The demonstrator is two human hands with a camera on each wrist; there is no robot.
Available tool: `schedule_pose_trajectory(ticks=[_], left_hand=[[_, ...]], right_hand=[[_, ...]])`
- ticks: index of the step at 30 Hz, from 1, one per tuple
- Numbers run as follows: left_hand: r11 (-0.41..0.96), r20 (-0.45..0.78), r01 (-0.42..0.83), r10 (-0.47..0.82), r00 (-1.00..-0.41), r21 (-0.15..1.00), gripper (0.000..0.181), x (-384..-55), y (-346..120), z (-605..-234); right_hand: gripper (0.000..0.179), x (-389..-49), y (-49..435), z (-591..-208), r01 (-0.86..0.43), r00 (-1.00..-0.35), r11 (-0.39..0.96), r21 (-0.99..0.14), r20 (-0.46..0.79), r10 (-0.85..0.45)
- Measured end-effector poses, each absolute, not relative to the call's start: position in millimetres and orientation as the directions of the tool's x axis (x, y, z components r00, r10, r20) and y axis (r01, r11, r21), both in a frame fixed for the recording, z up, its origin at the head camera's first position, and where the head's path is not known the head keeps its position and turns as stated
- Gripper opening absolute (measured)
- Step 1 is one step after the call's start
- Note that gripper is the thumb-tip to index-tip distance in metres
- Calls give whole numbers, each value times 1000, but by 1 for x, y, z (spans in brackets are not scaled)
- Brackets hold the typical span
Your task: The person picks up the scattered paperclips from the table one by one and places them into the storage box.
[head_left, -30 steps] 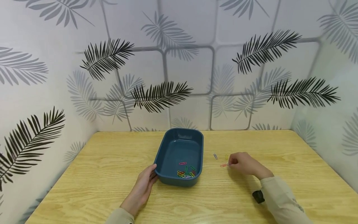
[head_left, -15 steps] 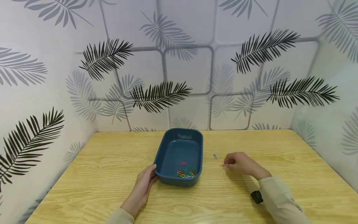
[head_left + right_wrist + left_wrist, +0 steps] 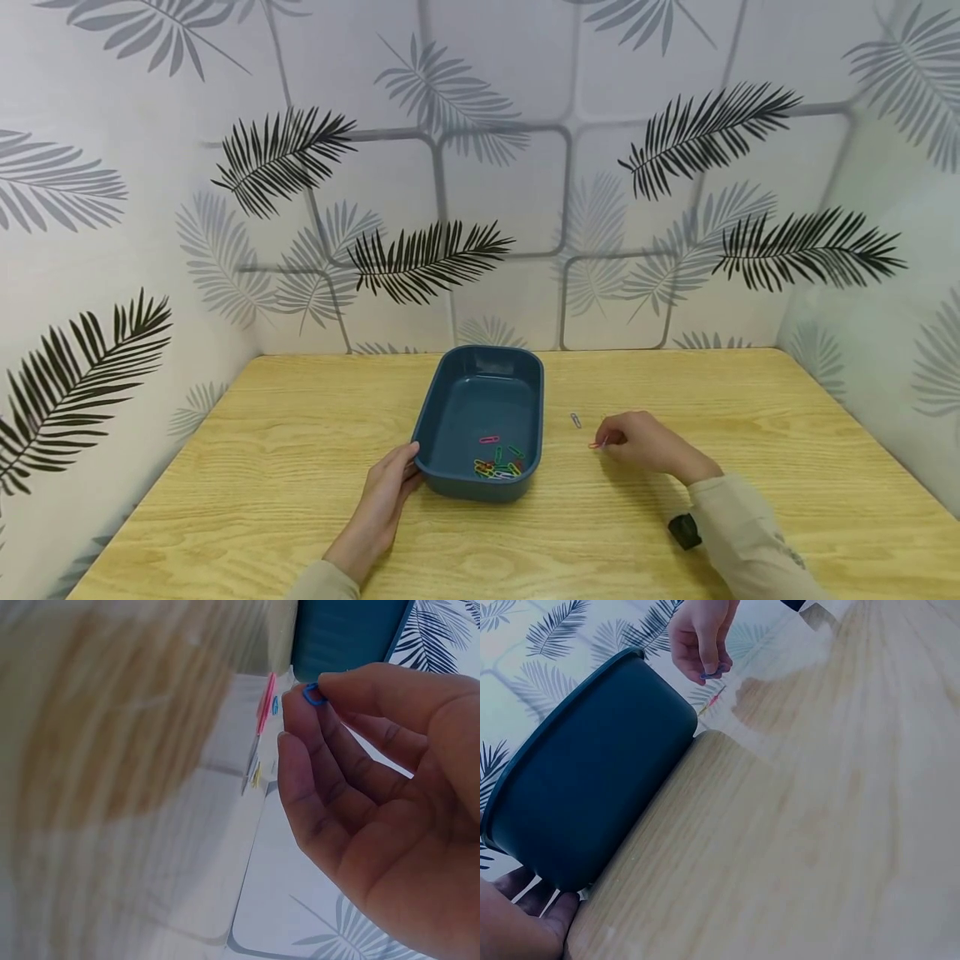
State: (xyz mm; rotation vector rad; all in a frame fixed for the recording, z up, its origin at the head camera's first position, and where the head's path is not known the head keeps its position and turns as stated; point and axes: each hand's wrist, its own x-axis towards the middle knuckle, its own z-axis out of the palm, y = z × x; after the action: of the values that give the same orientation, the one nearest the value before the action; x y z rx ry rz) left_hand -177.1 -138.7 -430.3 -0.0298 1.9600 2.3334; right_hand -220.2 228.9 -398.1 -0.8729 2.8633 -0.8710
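A dark blue rectangular tray (image 3: pixel 491 400) stands mid-table, with several coloured paper clips (image 3: pixel 498 468) gathered at its near end. My left hand (image 3: pixel 381 498) holds its near left corner, thumb at the rim and the other fingers against the outside and underside. To the right of the tray, my right hand (image 3: pixel 648 446) is low over the table. Thumb and forefinger pinch a blue paper clip (image 3: pixel 313 694), seen best in the right wrist view. Just by those fingertips lies a pink paper clip (image 3: pixel 595 445). Another bluish paper clip (image 3: pixel 575 421) lies nearer the tray.
The light wooden table (image 3: pixel 300 417) runs back to a wall (image 3: pixel 502 192) with a leaf pattern. A yellow paper clip (image 3: pixel 256 776) shows in the right wrist view; my right hand mostly covers it in the head view. A black device (image 3: pixel 684 531) sits at my right wrist.
My right hand has shifted slightly left, toward the pink paper clip, and now mostly hides the yellow one. The left hand and the tray stay in place.
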Motion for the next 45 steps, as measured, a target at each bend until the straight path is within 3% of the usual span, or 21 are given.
schedule_pose_trajectory(ticks=[17, 26, 45], left_hand=[[-168, -64, -73, 56, -996, 983, 56, -175, -138, -430], [-172, -77, -84, 45, -996, 981, 53, -175, -138, -430], [-174, -74, -82, 50, -996, 981, 54, -176, -139, -430]], right_hand=[[12, -232, 201, -365, -430, -862, 597, -677, 111, -494], [17, -236, 166, -357, -425, -840, 502, -753, 123, -528], [14, -225, 130, -353, -483, -819, 449, -752, 208, -534]])
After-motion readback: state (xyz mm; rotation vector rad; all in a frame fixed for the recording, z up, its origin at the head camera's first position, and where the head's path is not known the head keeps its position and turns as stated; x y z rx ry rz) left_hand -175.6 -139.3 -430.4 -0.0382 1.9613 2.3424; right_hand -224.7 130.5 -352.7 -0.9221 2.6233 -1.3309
